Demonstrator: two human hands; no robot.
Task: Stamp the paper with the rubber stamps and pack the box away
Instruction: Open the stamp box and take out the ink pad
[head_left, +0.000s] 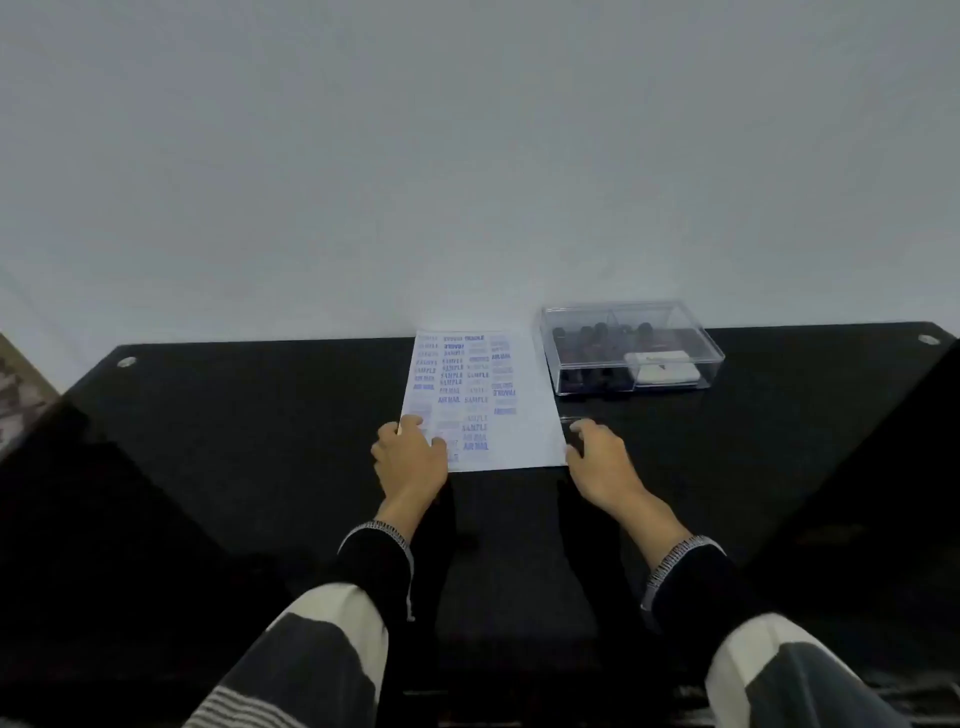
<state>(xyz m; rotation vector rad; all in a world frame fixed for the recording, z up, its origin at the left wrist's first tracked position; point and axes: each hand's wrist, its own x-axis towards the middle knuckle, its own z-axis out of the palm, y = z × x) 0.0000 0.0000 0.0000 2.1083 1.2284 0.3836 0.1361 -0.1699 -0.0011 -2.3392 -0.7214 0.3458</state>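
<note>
Black sleeves (691, 587) with speckled grey-white cuffs (675, 556), cream and grey bands above

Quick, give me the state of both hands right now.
Left hand: open, fingers resting on the paper.
Right hand: open, loosely curled at the paper's right edge, holding nothing.
</note>
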